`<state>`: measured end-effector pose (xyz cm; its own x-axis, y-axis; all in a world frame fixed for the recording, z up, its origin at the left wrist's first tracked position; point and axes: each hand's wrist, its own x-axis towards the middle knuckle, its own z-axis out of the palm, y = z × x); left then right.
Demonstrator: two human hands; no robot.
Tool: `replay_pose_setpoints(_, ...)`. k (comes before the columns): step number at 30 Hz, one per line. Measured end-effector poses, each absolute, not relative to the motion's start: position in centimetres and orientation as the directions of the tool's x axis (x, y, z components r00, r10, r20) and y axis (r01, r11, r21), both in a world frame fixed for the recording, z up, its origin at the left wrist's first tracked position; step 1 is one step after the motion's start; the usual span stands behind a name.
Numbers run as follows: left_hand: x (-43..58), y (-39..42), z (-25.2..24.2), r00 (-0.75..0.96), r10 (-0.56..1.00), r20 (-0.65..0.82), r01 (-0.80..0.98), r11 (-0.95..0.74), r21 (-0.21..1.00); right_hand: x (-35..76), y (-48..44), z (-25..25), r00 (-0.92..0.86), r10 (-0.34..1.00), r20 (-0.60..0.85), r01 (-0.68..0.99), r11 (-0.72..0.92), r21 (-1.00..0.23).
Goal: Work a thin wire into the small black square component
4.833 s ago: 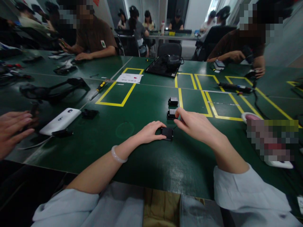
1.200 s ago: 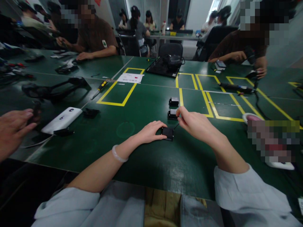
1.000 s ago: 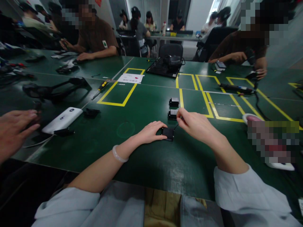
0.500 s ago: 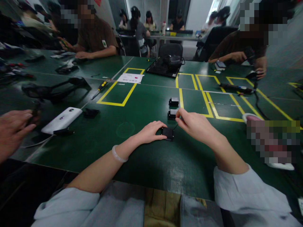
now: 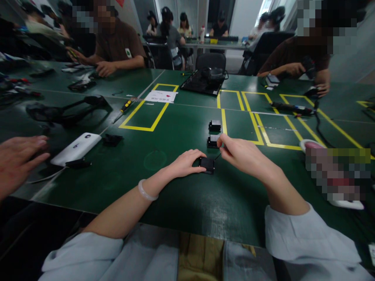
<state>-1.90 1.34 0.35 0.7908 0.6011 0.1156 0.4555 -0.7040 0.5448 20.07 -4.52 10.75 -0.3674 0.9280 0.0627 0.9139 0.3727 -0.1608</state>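
Left hand (image 5: pixel 187 164) holds black block (image 5: pixel 208 164); right hand (image 5: pixel 239 156) pinches thin rod (image 5: pixel 217 157)

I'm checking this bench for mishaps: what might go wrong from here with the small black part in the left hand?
The left hand pinches the black part at its left, while the thin tool in the right hand reaches its right side, so it might twist on the table. The tool's tip is hard to see and could slip. The right hand looks close to the black unit behind, so a jerk might nudge that.
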Motion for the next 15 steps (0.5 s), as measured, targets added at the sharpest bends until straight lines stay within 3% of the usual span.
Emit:
replay_pose_setpoints(7,-1.85,1.31,0.30,0.788,0.605,0.116,0.459,-0.702,0.545,19.67,-4.33,10.60,-0.309,0.950,0.047,0.949,0.311,-0.050)
replay_pose_setpoints(15,-1.80,1.18,0.54,0.786,0.608,0.116,0.463,-0.702,0.541,20.18,-4.56,10.64,-0.380,0.923,0.063,0.906,0.385,-0.173)
